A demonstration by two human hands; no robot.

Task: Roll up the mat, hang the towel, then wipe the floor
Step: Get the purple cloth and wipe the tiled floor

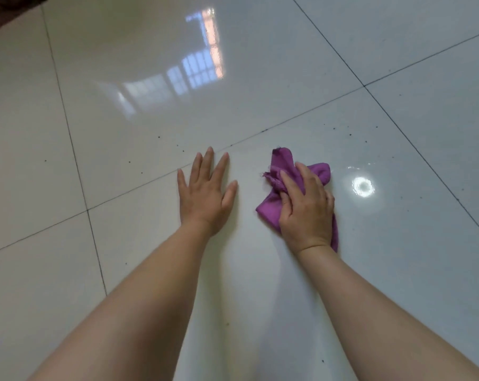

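Two bare forearms come in from the near edge and reach forward over the floor [397, 119], which is made of large glossy white tiles with thin dark joints between them. The left hand [204, 195] lies flat on the tile, palm down, with the fingers spread apart and the thumb held out to the side; it holds nothing, and its fingertips reach just to the diagonal joint that crosses in front of it. Just beside it, to the right but not touching it, the right hand [305, 207] presses down on a purple cloth [283, 166]. This hand is closed over the cloth, with the fingers curled into the bunched fabric, so a crumpled part stands up in front of the knuckles and a flatter corner sticks out on the side of the thumb. A narrow strip of the cloth shows also behind the wrist, on the outer side. The cloth lies on the same tile as both hands. Right of the cloth, near but apart from it, there is a round bright reflection of a lamp [364, 187] on the shiny tile. Small dark crumbs [159, 137] are scattered along the joint ahead of the hands and further to the right. Farther away the tiles mirror a window with bars [194, 70], pale blue and orange. In the far left corner a dark brown edge [2, 12] of something is visible, but I cannot tell what it is
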